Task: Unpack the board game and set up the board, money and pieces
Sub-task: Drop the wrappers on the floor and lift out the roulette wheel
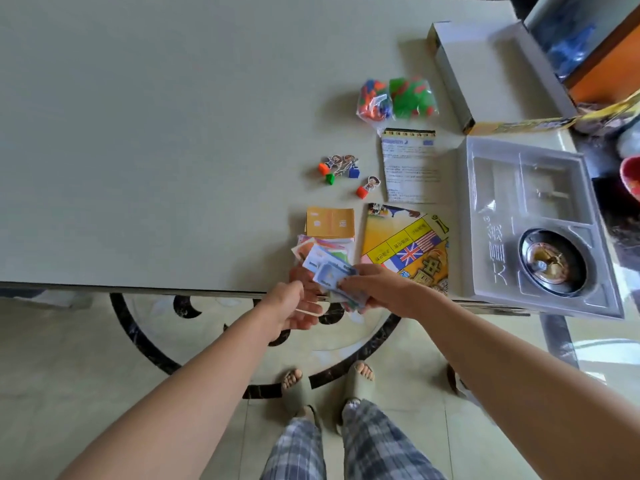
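My right hand grips a fanned bundle of blue play money over the table's near edge. My left hand holds a pale card from beneath, just below that bundle. A folded game board lies to the right of the money. Behind the bundle sit an orange card stack and loose coloured notes. Several character pawns on coloured bases stand farther back. Two bags of plastic pieces lie beyond them.
A rule sheet lies beside the pawns. The grey plastic insert tray with a roulette wheel overhangs the right near edge. The open box stands at the back right. The pale table stretches left.
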